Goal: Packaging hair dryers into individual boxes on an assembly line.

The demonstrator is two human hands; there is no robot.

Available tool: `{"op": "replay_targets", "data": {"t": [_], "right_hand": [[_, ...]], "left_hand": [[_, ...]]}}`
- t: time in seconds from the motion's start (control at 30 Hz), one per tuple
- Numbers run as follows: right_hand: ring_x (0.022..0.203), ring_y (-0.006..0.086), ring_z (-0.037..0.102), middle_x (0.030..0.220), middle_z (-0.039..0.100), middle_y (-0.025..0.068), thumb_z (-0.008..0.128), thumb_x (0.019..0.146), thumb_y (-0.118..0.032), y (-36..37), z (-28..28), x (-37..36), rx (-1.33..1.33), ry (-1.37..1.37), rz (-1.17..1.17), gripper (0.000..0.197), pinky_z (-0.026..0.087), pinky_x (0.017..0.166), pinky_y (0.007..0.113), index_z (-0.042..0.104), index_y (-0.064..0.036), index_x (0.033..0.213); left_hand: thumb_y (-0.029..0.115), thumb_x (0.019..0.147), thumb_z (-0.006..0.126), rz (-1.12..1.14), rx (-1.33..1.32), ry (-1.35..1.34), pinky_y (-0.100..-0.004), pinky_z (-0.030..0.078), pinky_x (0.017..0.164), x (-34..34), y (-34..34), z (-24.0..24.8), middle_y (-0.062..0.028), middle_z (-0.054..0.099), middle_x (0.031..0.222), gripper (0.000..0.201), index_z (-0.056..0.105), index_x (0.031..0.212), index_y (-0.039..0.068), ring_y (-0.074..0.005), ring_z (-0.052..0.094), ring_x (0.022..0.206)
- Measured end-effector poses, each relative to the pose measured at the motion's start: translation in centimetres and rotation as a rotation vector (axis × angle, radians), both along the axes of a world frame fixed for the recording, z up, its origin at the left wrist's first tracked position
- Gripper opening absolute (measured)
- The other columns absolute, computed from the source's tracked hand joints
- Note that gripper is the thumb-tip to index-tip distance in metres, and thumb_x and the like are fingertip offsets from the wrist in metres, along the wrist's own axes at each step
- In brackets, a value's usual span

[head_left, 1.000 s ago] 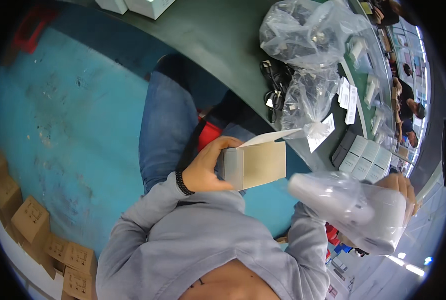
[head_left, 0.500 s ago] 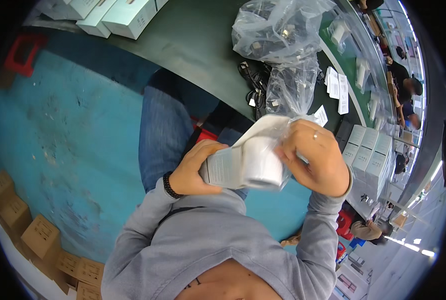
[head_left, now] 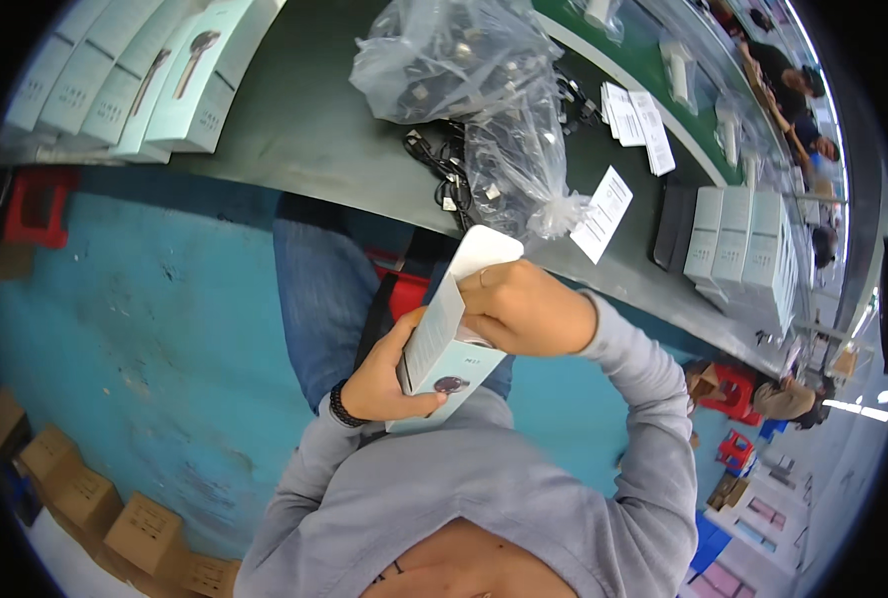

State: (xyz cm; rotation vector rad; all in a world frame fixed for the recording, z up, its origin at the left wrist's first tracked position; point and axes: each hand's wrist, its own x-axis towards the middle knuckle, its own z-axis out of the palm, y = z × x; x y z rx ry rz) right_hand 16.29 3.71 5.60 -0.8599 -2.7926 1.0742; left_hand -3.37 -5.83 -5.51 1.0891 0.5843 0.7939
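Carton [head_left: 454,361], flap [head_left: 488,245] raised, tilted before grey sweatshirt [head_left: 464,468] | left hand [head_left: 379,384]: wrapped round carton side | right hand [head_left: 529,307]: dipped into carton mouth, grasp hidden, can't tell | beyond, on table [head_left: 304,100]: clear bag [head_left: 514,164], leaflet [head_left: 601,214]

Pale blue-white rect. cardboard box [head_left: 446,361], w/ dark round print on front, held tilted, open end up & twd dark grey-green table [head_left: 309,120], just off its near edge. White end flap [head_left: 484,245] stands open. Whitish item [head_left: 472,337] in box mouth, mostly hidden; shape unclear.
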Motion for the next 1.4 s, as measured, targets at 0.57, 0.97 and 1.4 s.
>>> {"op": "replay_targets", "data": {"t": [0.57,0.97,1.4], "right_hand": [[0.071,0.0272,0.061,0.067,0.061,0.0076,0.068,0.072,-0.014,-0.7,-0.4,0.6,0.324,0.145,-0.358,0.015,0.049,0.066,0.037,0.061,-0.006,0.083],[0.063,0.0239,0.058,0.067,0.052,0.0036,0.062,0.069,-0.01,-1.9,-1.0,0.9,0.361,0.148,-0.322,0.009,0.049,0.057,0.034,0.063,-0.0037,0.075],[0.08,0.0296,0.063,0.087,0.065,0.0099,0.063,0.075,-0.01,-1.9,0.8,3.1,-0.047,0.394,-0.29,0.015,0.05,0.078,0.038,0.065,-0.0025,0.088]], "left_hand": [[0.008,0.07,0.069,0.148,0.251,0.103,-0.0394,0.03,0.099,1.7,-0.4,0.2,-0.0188,0.037,0.129,0.091,0.016,0.144,0.003,-0.0296,0.04,0.117],[0.009,0.064,0.073,0.159,0.572,0.228,-0.0401,0.039,0.088,2.0,1.5,2.0,-0.0227,0.041,0.119,0.087,0.027,0.138,0.006,-0.0327,0.048,0.103],[0.009,0.061,0.073,0.213,0.526,0.231,-0.0393,0.042,0.084,1.3,1.1,2.4,-0.0209,0.043,0.114,0.081,0.034,0.132,0.009,-0.0311,0.049,0.1]]}}
